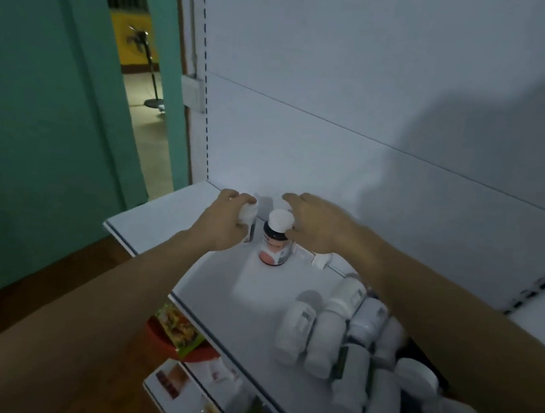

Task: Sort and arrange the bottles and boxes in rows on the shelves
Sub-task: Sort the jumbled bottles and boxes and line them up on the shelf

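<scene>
A white shelf (175, 215) runs from the left toward the lower right. My left hand (225, 218) grips a white-capped bottle (249, 215) near the back left of the shelf. Just to its right stands a dark bottle with a white cap and a pink label (274, 240). My right hand (317, 221) curls over something behind that bottle; what it holds is hidden. A small white bottle (321, 261) lies beside my right wrist. Several white bottles (328, 328) lie in a heap at the shelf's front right.
The white back panel (346, 79) rises behind the shelf. A lower shelf holds a red bowl with packets (178, 335) and boxes (176, 382). Left of the unit are a green wall (37, 111) and a doorway with a standing fan (145, 56).
</scene>
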Tool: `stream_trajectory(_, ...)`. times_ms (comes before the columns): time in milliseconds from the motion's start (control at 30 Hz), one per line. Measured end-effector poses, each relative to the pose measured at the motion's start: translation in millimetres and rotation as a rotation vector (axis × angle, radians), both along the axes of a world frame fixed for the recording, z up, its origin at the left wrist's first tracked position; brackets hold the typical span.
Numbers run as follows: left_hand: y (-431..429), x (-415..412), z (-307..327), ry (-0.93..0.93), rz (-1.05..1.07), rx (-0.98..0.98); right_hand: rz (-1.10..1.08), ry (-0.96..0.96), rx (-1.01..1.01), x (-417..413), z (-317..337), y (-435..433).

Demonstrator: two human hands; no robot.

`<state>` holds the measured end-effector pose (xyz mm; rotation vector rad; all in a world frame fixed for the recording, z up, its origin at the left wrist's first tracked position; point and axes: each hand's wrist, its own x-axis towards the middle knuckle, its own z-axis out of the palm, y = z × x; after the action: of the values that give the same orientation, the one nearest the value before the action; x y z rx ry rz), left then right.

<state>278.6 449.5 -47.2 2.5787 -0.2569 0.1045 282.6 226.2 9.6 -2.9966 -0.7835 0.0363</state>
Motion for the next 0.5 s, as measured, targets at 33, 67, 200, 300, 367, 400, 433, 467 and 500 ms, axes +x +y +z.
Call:
stream_trajectory(33, 4, 3, -2, 0.006, -0.020, -0.022, -0.037, 0.006, -0.012, -1, 4, -3)
stream_trajectory(67, 8, 4, -3, 0.012, -0.030, -0.048, -0.076, 0.030, -0.025, -2, 8, -7)
stream_trajectory(200, 11, -4, -9, -0.148, 0.000, -0.182, -0.258, 0.194, -0.114, -9, 16, -19)
stream_trajectory(300, -1, -21, -14, -0.352, -0.040, -0.338, -0.365, 0.255, -0.123, -16, 14, -23)
stream_trajectory(367, -13, -27, -17, -0.398, -0.173, -0.399, -0.444, 0.263, -0.069, -25, 9, -24)
stream_trajectory(400, -20, -27, -19, -0.393, -0.256, -0.415, -0.487, 0.240, -0.031, -32, 5, -25)
stream_trajectory(433, -26, -27, -23, -0.378, -0.334, -0.427, -0.534, 0.206, 0.012, -40, 0, -26)
stream_trajectory(467, -33, -27, -27, -0.357, -0.400, -0.430, -0.583, 0.171, 0.060, -49, -6, -26)
stream_trajectory(500, -39, -28, -31, -0.324, -0.455, -0.426, -0.635, 0.142, 0.123, -61, -13, -27)
